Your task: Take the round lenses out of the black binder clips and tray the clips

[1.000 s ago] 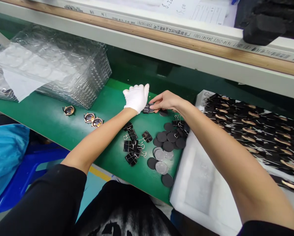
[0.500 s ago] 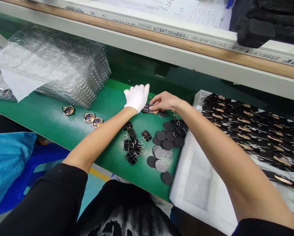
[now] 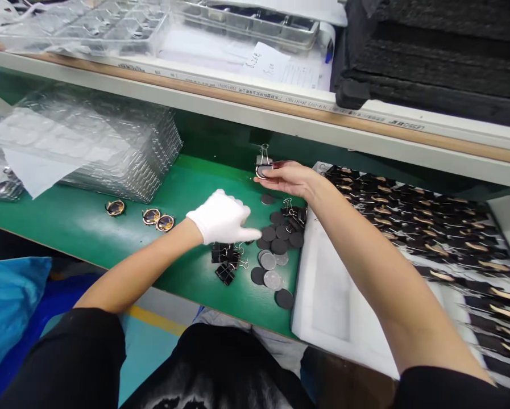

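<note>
Clearly, the bare right hand (image 3: pixel 293 177) pinches a round, pale-rimmed piece (image 3: pixel 264 171) between thumb and fingers, near the back of the green table (image 3: pixel 195 289). A black binder clip (image 3: pixel 264 160) bites the piece's far edge, its wire handles pointing away from the person; the clip and piece together make a long axis running nearly straight up the view, the rounded end nearest the person. Lower and to its left, the white-gloved left hand (image 3: pixel 226 217) reaches over loose binder clips (image 3: pixel 225 274), thumb stretched toward black discs (image 3: pixel 279 246); whether its fingers grasp anything, I cannot tell. Beside the discs sits a white foam tray (image 3: pixel 312 324) holding rows of clipped pieces (image 3: pixel 391 218).
</note>
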### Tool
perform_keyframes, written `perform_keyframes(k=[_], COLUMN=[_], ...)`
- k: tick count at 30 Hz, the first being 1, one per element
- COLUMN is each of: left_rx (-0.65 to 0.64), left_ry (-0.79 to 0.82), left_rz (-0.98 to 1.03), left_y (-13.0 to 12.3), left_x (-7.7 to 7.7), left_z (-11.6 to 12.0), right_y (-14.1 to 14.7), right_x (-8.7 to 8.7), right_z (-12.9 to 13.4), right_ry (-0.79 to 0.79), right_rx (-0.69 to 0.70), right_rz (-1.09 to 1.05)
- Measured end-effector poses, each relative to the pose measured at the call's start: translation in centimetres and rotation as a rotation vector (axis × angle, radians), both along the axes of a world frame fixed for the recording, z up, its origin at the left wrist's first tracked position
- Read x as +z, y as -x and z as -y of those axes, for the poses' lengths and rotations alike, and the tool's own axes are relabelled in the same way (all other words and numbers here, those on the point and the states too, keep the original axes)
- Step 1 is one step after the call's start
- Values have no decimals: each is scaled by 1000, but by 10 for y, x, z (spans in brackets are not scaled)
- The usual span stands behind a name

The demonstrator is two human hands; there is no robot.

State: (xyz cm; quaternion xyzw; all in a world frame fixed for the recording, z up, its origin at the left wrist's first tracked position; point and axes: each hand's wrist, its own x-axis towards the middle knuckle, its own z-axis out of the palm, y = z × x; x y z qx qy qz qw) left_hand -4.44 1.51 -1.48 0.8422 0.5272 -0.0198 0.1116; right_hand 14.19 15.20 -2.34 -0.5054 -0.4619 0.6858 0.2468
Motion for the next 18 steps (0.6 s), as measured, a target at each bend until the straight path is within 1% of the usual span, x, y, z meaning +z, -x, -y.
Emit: perform_keyframes(k=[1, 3, 6, 9, 13, 16, 18], left_rx=[-55, -96, -63, 53, 290, 431, 517], left_ry=[46, 103, 128, 133, 146, 151, 87], left_rz=[-42, -89, -115, -125, -128, -104, -74], left_y=[-3, -8, -12, -4, 21, 36, 39], left_x=[-1, -4, -7, -7, -8, -8, -9], left_z=[5, 8, -6, -37, -80, -97, -103], right_y=[-2, -5, -4, -1, 1, 2, 4], right_x=[3, 7, 7, 2, -4, -9, -12], right_z=[4, 13, 22, 24, 26, 27, 24], right_ry=[11, 22, 22, 7, -2, -6, -16], right_rx=[-17, -49, -104, -152, -155, -122, -87], right_rz=[-39, -94, -105, -67, -44, -29, 0])
